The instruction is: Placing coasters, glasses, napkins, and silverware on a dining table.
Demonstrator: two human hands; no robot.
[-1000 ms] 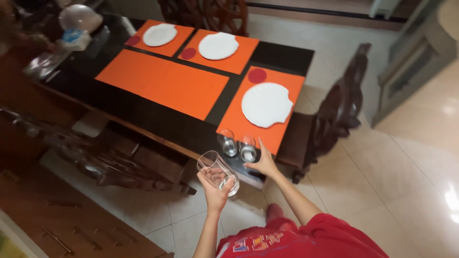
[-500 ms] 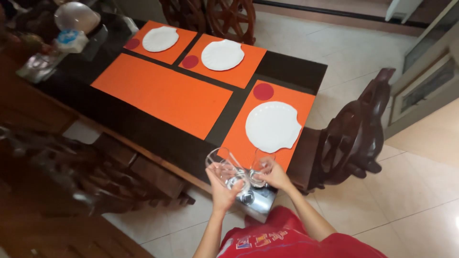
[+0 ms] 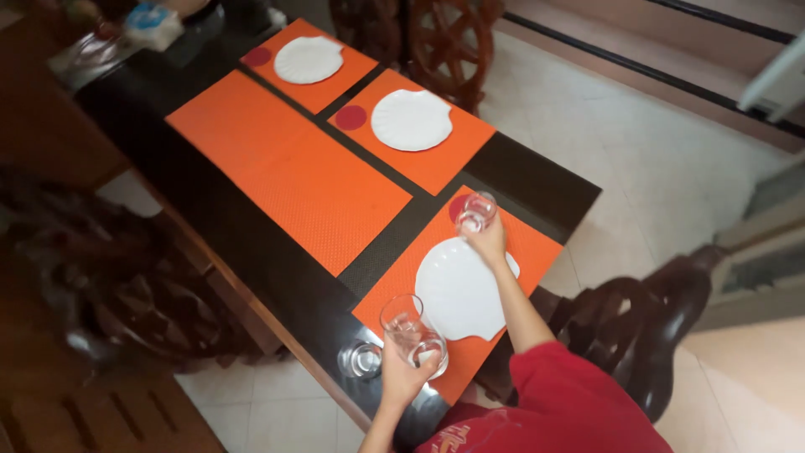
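My right hand (image 3: 489, 238) holds a clear drinking glass (image 3: 476, 210) at a dark red round coaster (image 3: 457, 206), at the far corner of the nearest orange placemat (image 3: 537, 245). My left hand (image 3: 404, 377) grips a second clear glass (image 3: 412, 335), tilted above the near corner of the same placemat. A third glass (image 3: 362, 360) stands on the dark table (image 3: 537, 180) near its edge, just left of my left hand. A white shell-shaped plate (image 3: 459, 288) lies on the placemat between my hands.
Two more orange placemats carry white shell plates (image 3: 411, 120) (image 3: 309, 59) and red coasters, and a large orange mat (image 3: 289, 165) lies in the middle. Dark carved wooden chairs (image 3: 650, 327) stand around the table. Clutter sits at the far left end (image 3: 126, 38).
My right hand lifted one glass from the table edge and carried it forward to the red coaster. My left hand kept its glass and came over the placemat. One glass stayed behind.
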